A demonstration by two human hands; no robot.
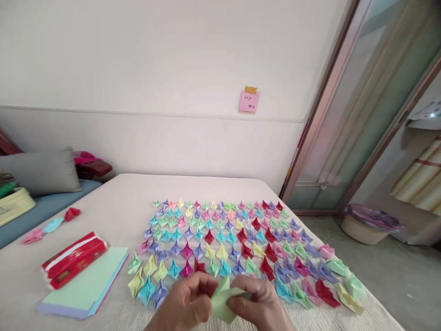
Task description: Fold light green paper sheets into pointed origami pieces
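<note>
A pale green folded paper [223, 304] is pinched between both hands at the bottom centre. My left hand [189, 301] grips its left side with thumb and curled fingers. My right hand [257, 301] closes on the right side, thumb pressed against the paper. Behind the hands, rows of small folded paper pieces [209, 236] in red, blue, purple, green, yellow and pink cover the cream tabletop cloth [138, 193]. The nearest pieces lie just beyond my fingers.
On the left, a red tissue pack [77, 258] rests partly on stacked coloured sheets [86, 280]. Three folded pieces [53, 225] sit near the left edge. A grey cushion [41, 172] is beyond it. A lined bin [370, 225] stands on the floor at right.
</note>
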